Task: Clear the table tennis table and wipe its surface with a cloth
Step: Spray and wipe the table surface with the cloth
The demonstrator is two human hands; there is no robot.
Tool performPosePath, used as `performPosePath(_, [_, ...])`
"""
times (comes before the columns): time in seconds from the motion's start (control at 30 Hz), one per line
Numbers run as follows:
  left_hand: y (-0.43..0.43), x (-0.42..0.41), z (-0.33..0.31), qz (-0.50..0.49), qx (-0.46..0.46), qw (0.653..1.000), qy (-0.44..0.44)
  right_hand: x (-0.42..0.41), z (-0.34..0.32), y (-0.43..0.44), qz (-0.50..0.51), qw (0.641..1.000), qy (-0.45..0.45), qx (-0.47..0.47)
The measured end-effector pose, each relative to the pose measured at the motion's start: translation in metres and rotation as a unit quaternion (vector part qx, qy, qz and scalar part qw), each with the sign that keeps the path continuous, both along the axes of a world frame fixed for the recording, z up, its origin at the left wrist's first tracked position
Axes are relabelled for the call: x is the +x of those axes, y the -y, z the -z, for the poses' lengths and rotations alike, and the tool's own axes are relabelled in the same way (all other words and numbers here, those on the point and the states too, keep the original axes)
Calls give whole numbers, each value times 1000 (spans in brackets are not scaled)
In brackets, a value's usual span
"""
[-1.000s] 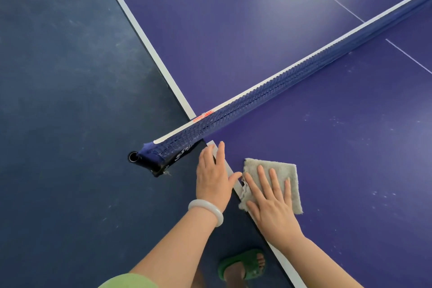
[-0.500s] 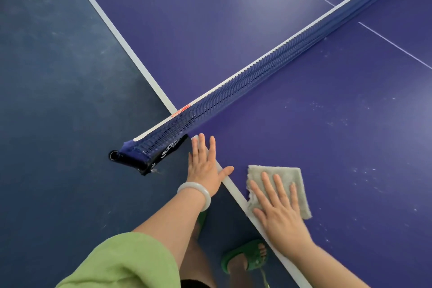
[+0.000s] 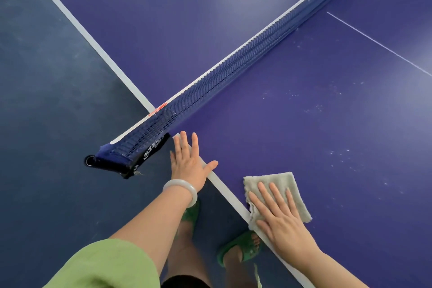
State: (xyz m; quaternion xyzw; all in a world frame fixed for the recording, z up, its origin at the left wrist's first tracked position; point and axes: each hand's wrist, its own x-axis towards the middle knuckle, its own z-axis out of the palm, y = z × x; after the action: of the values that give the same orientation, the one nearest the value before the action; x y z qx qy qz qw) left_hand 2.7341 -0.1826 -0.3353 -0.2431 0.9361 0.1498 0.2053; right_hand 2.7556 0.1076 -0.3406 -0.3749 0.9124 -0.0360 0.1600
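The right hand (image 3: 279, 222), fingers spread flat, presses the folded grey terry cloth (image 3: 278, 192) onto the purple table tennis table (image 3: 304, 112) at its near white edge, while the left hand (image 3: 188, 162) rests open beside the net; soft, light and limp, the cloth probably slides best under a flat palm.

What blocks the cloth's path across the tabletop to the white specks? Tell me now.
Nothing visible. The folded grey terry cloth lies flat under the right hand, and only bare purple tabletop separates it from the white specks. The dark blue net stands aside.
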Motion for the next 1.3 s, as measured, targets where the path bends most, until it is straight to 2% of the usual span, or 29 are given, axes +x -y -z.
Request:
performPosePath(0.1, [-4,-4,-7,6,-28,1000,-6,-34,5,-27,95,995,12,19])
performPosePath(0.17, [-12,-8,-11,46,-54,997,-28,-56,11,-11,188,982,22,11])
performPosePath(0.23, [-27,-16,-12,97,-51,993,-49,-61,10,14,217,976,33,13])
performPosePath(0.37, [-51,-39,-10,139,-6,990,-35,-12,3,18,66,998,12,-2])
performPosePath(0.47, [-58,-50,-6,142,-4,990,5,4,-1,-41,31,999,-14,6])
performPosePath(0.6, [-60,-50,-2,163,-31,985,49,-23,-1,-97,104,994,5,15])
performPosePath(0.73, [-62,-52,-3,159,-34,985,64,-63,12,-62,232,973,5,0])
performPosePath(0.8, [-63,-52,-4,158,-36,984,68,-64,13,-30,185,983,2,-15])
performPosePath(0.87, [-63,-51,-5,157,-38,984,71,-51,11,-16,72,997,-1,-19])
performPosePath(0.97, [-63,-52,-5,157,-36,984,69,-48,4,-50,-7,1000,-16,-18])
performPosePath(1.03, [-62,-51,-4,158,-30,985,66,-60,3,-82,-3,1000,-18,-2])
performPosePath(1.1, [-61,-51,-2,158,-23,985,62,-81,2,-96,77,997,3,4])
performPosePath(1.2, [-61,-49,-4,154,-14,987,35,-103,6,-65,197,980,14,-7])
performPosePath(1.23, [-60,-48,-4,145,-12,989,9,-106,9,-45,193,981,10,-12])
performPosePath(1.3, [-54,-48,-3,108,-29,992,-65,-108,11,-6,113,993,15,-22])
